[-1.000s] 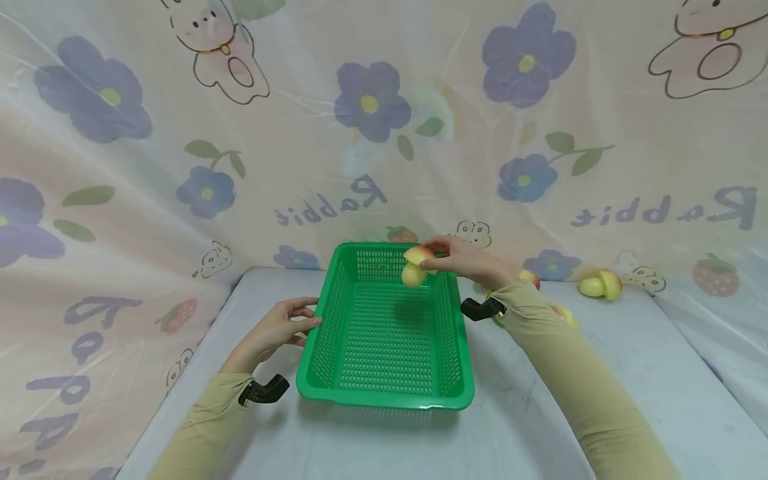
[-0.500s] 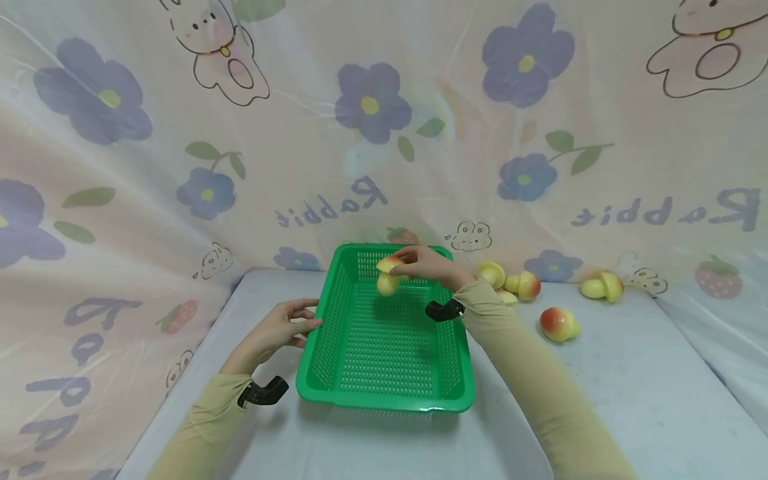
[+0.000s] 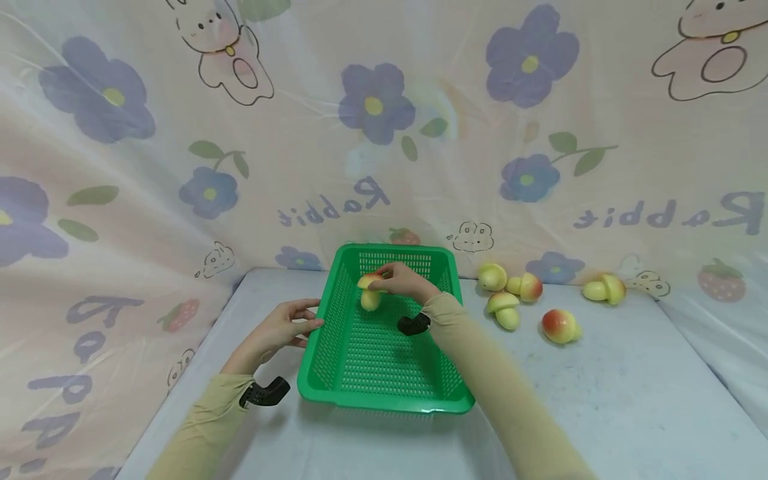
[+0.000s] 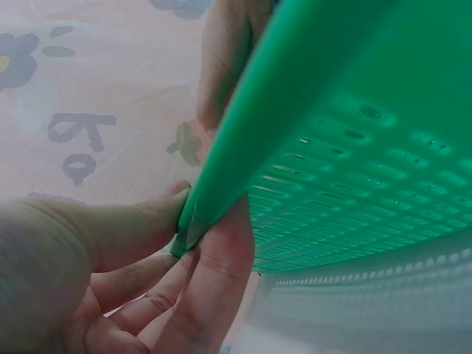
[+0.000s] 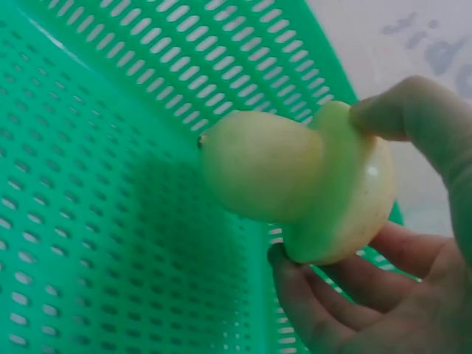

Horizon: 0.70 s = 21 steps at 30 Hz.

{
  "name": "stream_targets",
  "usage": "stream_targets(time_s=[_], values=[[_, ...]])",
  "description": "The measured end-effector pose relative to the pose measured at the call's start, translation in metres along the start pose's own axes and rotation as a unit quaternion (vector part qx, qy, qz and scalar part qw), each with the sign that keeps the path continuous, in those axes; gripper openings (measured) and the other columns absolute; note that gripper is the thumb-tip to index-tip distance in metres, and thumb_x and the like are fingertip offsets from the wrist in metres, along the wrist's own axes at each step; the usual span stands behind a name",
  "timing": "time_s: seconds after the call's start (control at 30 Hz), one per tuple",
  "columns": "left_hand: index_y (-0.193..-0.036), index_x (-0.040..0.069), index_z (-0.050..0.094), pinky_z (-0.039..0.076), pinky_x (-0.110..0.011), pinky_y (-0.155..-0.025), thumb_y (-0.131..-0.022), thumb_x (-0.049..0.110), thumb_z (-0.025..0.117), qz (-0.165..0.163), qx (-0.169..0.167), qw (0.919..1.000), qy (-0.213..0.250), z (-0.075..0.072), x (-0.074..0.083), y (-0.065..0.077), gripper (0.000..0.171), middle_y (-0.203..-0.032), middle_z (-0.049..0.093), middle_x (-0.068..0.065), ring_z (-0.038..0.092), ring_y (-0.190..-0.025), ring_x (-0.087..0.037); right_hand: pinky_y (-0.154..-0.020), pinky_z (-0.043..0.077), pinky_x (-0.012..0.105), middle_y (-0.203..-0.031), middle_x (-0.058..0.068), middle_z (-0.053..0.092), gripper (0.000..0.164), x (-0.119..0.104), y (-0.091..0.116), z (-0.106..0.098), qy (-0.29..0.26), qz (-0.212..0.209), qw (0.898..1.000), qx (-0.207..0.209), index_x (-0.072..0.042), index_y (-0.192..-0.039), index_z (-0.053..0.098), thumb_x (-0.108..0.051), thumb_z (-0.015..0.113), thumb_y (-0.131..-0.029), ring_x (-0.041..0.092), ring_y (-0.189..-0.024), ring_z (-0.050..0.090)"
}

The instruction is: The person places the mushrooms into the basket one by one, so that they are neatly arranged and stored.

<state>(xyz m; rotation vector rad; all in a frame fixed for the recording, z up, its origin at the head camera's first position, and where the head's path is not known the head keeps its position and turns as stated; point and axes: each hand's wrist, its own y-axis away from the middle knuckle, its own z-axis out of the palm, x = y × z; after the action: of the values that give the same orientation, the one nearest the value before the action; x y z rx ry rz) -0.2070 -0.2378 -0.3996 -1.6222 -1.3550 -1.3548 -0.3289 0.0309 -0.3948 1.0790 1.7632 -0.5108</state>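
Note:
A green perforated plastic basket (image 3: 387, 404) stands on the white table. My left hand (image 3: 277, 333) grips its left rim, thumb on one side and fingers on the other, as the left wrist view shows up close. Inside the basket, toward its far left corner, my right hand (image 3: 407, 283) holds a yellow mushroom (image 3: 371, 301) with a reddish cap. In the right wrist view the thumb and fingers span the mushroom's cap (image 5: 361, 203), while its rounded stem (image 5: 258, 166) points away from the palm, over the basket floor.
Several more yellow-and-red mushrooms lie on the table right of the basket: one mushroom (image 3: 560, 327) nearest me, another mushroom (image 3: 606, 289) farther right, the others grouped by the basket's far right corner. A printed curtain (image 3: 372, 167) hangs behind the table (image 3: 630, 380).
My right hand has carried the mushroom leftward and lower, from the basket's far right rim to its far left inside. The mushrooms on the right have come into view. My left hand stays put.

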Motion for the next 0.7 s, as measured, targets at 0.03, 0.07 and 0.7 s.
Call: stream_targets(time_s=[0.03, 0.07, 0.7], values=[[-0.146, 0.003, 0.035, 0.057, -0.038, -0.067, -0.093, 0.015, 0.065, -0.001, 0.0, 1.0, 0.0, 0.0, 0.0, 0.0, 0.061, -0.104, 0.058, -0.016, 0.063, -0.077, -0.023, -0.089, 0.049, 0.044, -0.114, 0.012, 0.061, 0.046, 0.001, 0.0, 0.003, 0.01, -0.001, 1.0, 0.0, 0.002, -0.128, 0.056, -0.023, 0.067, -0.09, 0.022, -0.099, 0.059], [-0.146, 0.003, 0.035, 0.057, -0.038, -0.067, -0.093, 0.015, 0.065, -0.001, 0.0, 1.0, 0.0, 0.001, 0.0, 0.0, 0.061, -0.104, 0.058, -0.016, 0.063, -0.077, -0.023, -0.088, 0.05, 0.042, -0.114, 0.012, 0.061, 0.047, 0.001, 0.0, 0.005, 0.019, -0.004, 1.0, 0.0, 0.002, -0.128, 0.056, -0.024, 0.067, -0.09, 0.023, -0.099, 0.059], [-0.146, 0.001, 0.035, 0.057, -0.036, -0.066, -0.093, 0.015, 0.065, 0.004, -0.005, 0.9999, 0.008, 0.0, -0.001, -0.001, 0.062, -0.102, 0.059, -0.016, 0.063, -0.075, -0.021, -0.087, 0.05, 0.037, -0.123, 0.016, 0.057, 0.056, 0.008, -0.001, 0.021, 0.094, 0.005, 0.996, 0.0, 0.003, -0.13, 0.054, -0.032, 0.07, -0.089, 0.028, -0.11, 0.055]])
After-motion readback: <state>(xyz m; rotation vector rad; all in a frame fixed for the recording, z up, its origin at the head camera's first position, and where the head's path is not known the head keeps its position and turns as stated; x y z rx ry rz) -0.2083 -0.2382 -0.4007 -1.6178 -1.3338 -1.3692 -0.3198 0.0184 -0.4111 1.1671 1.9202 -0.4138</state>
